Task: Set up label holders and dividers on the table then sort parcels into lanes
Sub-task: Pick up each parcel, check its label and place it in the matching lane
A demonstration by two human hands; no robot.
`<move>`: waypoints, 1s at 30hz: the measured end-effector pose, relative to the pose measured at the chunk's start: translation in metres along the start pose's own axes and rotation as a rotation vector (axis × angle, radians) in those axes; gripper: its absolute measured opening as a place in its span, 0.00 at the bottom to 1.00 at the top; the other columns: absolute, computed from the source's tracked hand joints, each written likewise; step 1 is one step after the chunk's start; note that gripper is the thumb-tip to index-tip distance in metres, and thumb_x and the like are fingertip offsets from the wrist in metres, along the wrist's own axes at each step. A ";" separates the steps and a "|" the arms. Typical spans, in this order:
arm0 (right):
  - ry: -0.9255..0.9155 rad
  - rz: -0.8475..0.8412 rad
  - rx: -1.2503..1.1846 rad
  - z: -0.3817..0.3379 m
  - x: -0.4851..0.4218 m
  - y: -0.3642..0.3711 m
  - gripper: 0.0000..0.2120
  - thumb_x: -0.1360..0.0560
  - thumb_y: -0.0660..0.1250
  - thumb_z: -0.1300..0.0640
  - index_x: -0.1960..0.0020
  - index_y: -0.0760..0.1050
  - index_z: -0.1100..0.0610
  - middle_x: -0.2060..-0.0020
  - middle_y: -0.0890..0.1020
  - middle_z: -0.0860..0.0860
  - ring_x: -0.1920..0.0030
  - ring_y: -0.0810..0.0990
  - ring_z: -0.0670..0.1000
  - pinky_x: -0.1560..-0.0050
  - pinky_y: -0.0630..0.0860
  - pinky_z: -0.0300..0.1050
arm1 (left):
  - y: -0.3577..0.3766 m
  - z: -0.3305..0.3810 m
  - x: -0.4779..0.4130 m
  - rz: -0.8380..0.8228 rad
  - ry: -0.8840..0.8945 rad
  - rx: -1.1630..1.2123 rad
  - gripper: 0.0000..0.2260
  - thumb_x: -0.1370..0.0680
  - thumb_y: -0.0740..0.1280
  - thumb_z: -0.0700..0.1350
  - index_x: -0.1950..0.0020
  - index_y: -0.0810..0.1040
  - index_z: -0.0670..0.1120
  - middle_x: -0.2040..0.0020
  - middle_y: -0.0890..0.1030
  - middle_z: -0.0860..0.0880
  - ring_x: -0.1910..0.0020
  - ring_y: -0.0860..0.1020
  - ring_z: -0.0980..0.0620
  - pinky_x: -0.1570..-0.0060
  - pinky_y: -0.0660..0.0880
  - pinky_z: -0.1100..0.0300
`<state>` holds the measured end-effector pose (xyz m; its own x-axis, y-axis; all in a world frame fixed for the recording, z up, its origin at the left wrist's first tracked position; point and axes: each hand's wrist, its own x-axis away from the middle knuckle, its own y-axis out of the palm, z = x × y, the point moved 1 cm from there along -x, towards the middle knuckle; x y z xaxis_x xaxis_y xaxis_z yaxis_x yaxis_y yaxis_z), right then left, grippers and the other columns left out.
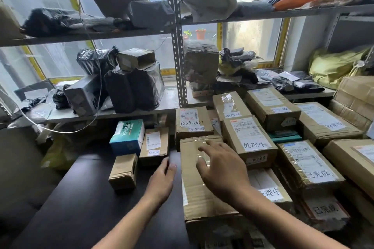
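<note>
A long taped cardboard parcel (pixel 194 188) lies on the dark table (pixel 87 204) in front of me. My right hand (pixel 220 168) hovers over or rests on its top, fingers spread and straight. My left hand (pixel 162 180) lies flat against the parcel's left side, fingers straight. To the left stand a small brown box (pixel 123 171), a labelled box (pixel 154 145) and a blue-green carton (pixel 128 136). To the right, several labelled parcels (pixel 249 139) are packed in rows.
A metal shelf rack (pixel 178 56) behind the table holds black bags and wrapped parcels. A white cable (pixel 81 127) hangs across its left half. Stacked cardboard boxes (pixel 356 99) and a yellow bag (pixel 334 66) fill the right side.
</note>
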<state>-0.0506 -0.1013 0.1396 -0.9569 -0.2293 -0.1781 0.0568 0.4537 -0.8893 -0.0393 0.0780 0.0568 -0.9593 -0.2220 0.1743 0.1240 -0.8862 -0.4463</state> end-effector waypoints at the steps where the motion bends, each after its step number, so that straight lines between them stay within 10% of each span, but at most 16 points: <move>1: -0.026 0.000 0.020 -0.005 -0.008 -0.003 0.22 0.19 0.57 0.45 0.26 0.68 0.47 0.26 0.69 0.45 0.26 0.65 0.49 0.27 0.61 0.45 | -0.015 0.007 -0.003 0.041 0.070 -0.225 0.25 0.17 0.58 0.58 0.21 0.61 0.54 0.24 0.68 0.49 0.25 0.66 0.48 0.28 0.64 0.51; 5: -0.083 -0.027 0.074 -0.025 -0.042 -0.008 0.20 0.20 0.58 0.46 0.30 0.72 0.48 0.33 0.76 0.47 0.33 0.72 0.52 0.35 0.71 0.51 | -0.070 0.044 -0.008 0.129 0.245 -0.960 0.23 0.17 0.56 0.55 0.22 0.60 0.56 0.26 0.69 0.51 0.30 0.69 0.47 0.35 0.70 0.49; 9: -0.098 -0.048 0.065 -0.047 -0.068 -0.010 0.18 0.20 0.60 0.47 0.34 0.76 0.51 0.36 0.79 0.51 0.38 0.76 0.55 0.40 0.76 0.56 | -0.109 0.058 -0.013 0.212 0.189 -1.150 0.21 0.18 0.55 0.53 0.25 0.64 0.54 0.28 0.70 0.51 0.33 0.70 0.44 0.39 0.70 0.48; 30: 0.033 -0.233 -0.095 -0.168 -0.171 0.106 0.16 0.21 0.61 0.50 0.37 0.79 0.51 0.40 0.82 0.49 0.42 0.80 0.53 0.46 0.77 0.47 | -0.230 -0.034 -0.111 0.197 0.127 -1.075 0.21 0.17 0.53 0.55 0.26 0.67 0.50 0.30 0.68 0.48 0.38 0.73 0.42 0.47 0.70 0.49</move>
<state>0.0717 0.1305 0.1470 -0.9499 -0.3096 0.0423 -0.1919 0.4712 -0.8609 0.0295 0.3207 0.1101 -0.9737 -0.2228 -0.0483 0.0517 -0.0098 -0.9986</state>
